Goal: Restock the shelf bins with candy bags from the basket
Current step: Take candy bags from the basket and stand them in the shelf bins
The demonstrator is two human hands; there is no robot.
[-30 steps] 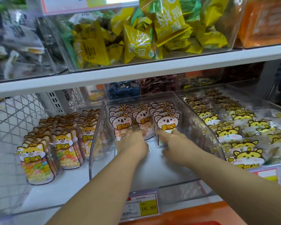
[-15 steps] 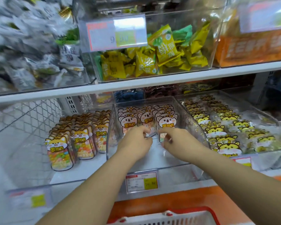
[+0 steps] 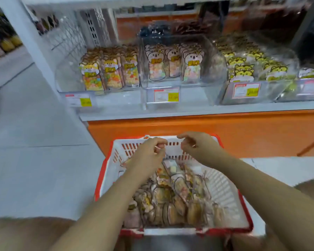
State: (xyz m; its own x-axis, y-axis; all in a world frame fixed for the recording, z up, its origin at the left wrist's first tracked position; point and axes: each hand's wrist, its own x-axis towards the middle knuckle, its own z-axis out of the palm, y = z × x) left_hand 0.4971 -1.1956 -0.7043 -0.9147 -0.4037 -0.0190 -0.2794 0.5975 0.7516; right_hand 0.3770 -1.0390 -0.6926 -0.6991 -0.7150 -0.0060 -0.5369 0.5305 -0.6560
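A red-rimmed white basket [image 3: 100, 178] stands on the floor below the shelf, holding several candy bags [image 3: 170, 201] in a loose pile. My left hand [image 3: 150, 153] and my right hand [image 3: 198, 147] hover side by side over the basket's far end, fingers loosely curled, with nothing visible in either. On the shelf above, a clear middle bin [image 3: 213, 69] holds koala-print candy bags [image 3: 176, 60] standing at its back, with bare room in front of them.
A left bin of fox-print bags [image 3: 109, 73] and a right bin of yellow tiger-print bags [image 3: 243, 69] flank the middle one. Price tags [image 3: 166, 94] hang on the bin fronts. An orange base panel [image 3: 188, 127] runs under the shelf. Grey floor [image 3: 34, 151] lies to the left.
Both hands have left the koala bags in the middle bin and dropped down over the basket. The view has tilted down, bringing the whole basket into sight.
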